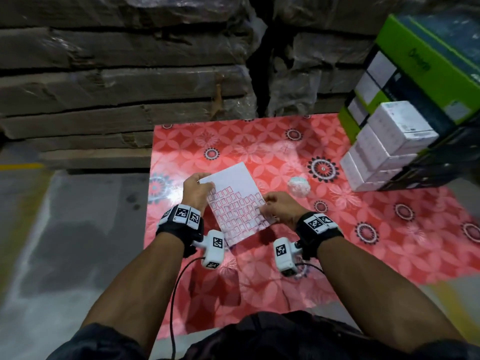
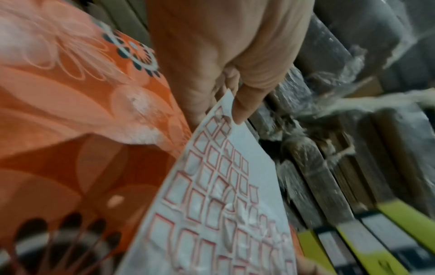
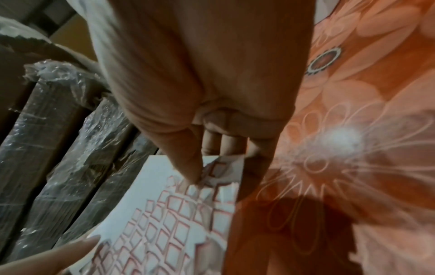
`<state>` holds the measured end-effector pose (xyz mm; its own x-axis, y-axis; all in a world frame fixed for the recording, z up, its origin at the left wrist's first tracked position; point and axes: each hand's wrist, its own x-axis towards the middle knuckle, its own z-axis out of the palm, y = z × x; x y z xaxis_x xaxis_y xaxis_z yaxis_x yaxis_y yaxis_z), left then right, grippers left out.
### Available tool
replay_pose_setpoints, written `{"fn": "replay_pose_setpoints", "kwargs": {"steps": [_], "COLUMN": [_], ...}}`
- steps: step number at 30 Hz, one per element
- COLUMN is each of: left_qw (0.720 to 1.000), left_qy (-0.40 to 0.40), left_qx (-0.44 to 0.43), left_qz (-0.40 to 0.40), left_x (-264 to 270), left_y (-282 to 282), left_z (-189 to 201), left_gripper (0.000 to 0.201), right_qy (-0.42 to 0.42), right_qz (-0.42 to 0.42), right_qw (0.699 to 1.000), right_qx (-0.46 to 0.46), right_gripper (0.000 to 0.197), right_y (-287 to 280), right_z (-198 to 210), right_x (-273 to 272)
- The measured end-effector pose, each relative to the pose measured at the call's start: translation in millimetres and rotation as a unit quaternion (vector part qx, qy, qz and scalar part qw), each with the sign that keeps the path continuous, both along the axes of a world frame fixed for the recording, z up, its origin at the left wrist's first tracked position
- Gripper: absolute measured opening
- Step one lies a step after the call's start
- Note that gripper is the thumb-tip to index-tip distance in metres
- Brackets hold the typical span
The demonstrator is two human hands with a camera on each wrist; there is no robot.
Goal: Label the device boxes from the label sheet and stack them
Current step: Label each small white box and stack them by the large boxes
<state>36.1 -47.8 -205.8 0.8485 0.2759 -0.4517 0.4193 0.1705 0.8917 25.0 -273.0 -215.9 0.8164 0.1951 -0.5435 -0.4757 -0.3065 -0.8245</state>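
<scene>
Fingers of the right hand (image 1: pixel 276 206) curl onto the right edge of the white paper label sheet (image 1: pixel 235 203), thumb tip pressed among the red-bordered rectangular labels (image 3: pixel 179 206), apparently picking at one label's corner. The left hand (image 1: pixel 196 189) pinches the sheet's upper left edge, thumb on top, holding it off the bench (image 1: pixel 259 141) and slightly bowed. To do this step well, in my judgement, the left hand should keep the sheet taut while the right thumbnail lifts a single corner and peels slowly, low along the backing, so the thin label neither tears nor curls onto itself. The sheet looks glossy and flexible; its far portion is already bare backing, and the remaining labels look slightly raised and wrinkled. Beneath lies a shiny red floral-patterned cover. A small crumpled white wad (image 1: pixel 298 186) sits just right of the sheet. Well apart at the far right stand stacked white cardboard device boxes (image 1: pixel 389 144), against larger green-and-black cartons (image 1: pixel 426 58).
</scene>
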Motion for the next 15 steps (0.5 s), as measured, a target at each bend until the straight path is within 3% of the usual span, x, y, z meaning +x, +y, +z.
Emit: {"fn": "replay_pose_setpoints", "kwargs": {"steps": [3, 7, 15], "left_qw": [0.987, 0.917, 0.793], "left_qy": [-0.029, -0.075, -0.186], "left_qx": [0.126, 0.306, 0.401], "left_qz": [-0.094, -0.246, -0.42], "left_x": [4.4, 1.4, -12.7], "left_y": [-31.9, -85.8, -204.6], "left_z": [1.6, 7.9, 15.3], "left_gripper": [0.029, 0.03, 0.035], "right_qy": [-0.012, -0.039, -0.049], "right_qz": [-0.048, -0.121, -0.242], "right_qw": [0.999, 0.991, 0.958], "right_qx": [-0.022, -0.046, -0.149], "right_gripper": [0.027, 0.033, 0.036], "right_y": [-26.0, -73.7, -172.4], "right_z": [-2.9, -2.1, -2.0], "right_x": [-5.9, -23.0, -53.0]}}
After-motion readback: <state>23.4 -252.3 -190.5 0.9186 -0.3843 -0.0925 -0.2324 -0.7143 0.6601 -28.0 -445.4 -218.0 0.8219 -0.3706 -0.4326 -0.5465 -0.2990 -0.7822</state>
